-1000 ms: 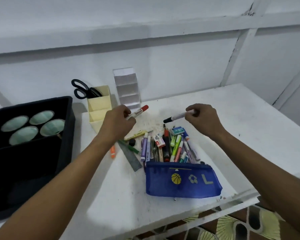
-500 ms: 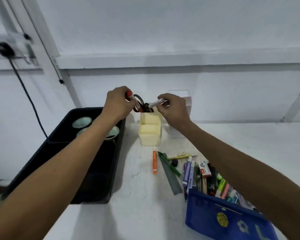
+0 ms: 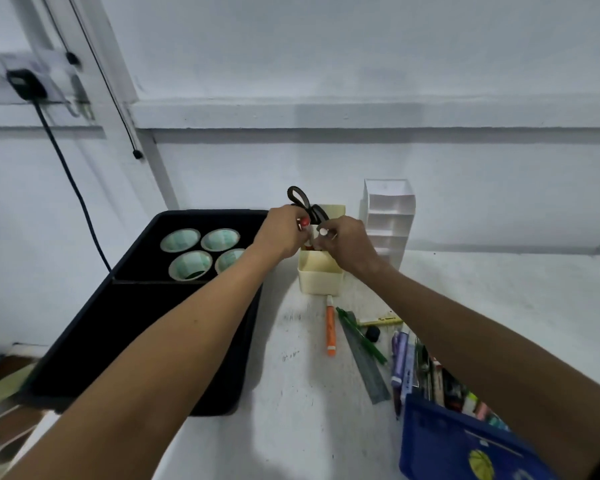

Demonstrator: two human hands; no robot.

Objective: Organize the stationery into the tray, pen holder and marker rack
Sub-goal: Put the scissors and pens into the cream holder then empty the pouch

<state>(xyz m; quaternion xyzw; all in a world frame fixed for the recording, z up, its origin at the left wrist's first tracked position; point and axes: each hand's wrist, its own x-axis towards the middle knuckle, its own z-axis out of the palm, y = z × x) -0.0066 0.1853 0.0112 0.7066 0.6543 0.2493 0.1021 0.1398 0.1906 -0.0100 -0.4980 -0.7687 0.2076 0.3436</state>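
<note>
While both my hands meet over the pen holder, this is how things lie:

Left hand: my left hand (image 3: 282, 233) is curled round the red-capped marker (image 3: 304, 224), whose red end sticks up just past my fingers, right above the holder's far compartment.

Right hand: my right hand (image 3: 347, 242) pinches the white marker (image 3: 323, 232), its round white end showing toward me; the rest of its barrel is hidden behind my fingers.

Hands together: the two markers sit just beside each other, my knuckles nearly touching over the holder's opening.

Pen holder: the cream pen holder (image 3: 320, 279) stands on the white table (image 3: 499, 306), directly under and near of my hands, its near compartment open to view.

Scissors: black scissors (image 3: 303, 202) stand in the holder's far part, handles up, just behind my left hand.

Marker rack: the white marker rack (image 3: 388, 216) stands upright to the right of the holder, just beside my right hand.

Tray: the black tray (image 3: 136, 341) lies to the left of the holder, with four tape rolls (image 3: 201, 252) in its far section.

Loose stationery: an orange marker (image 3: 331, 329), a grey ruler (image 3: 368, 367) and a green pen (image 3: 361, 336) lie near of the holder; more pens are heaped at the mouth of the blue pouch (image 3: 465, 445) at the near right.
</note>
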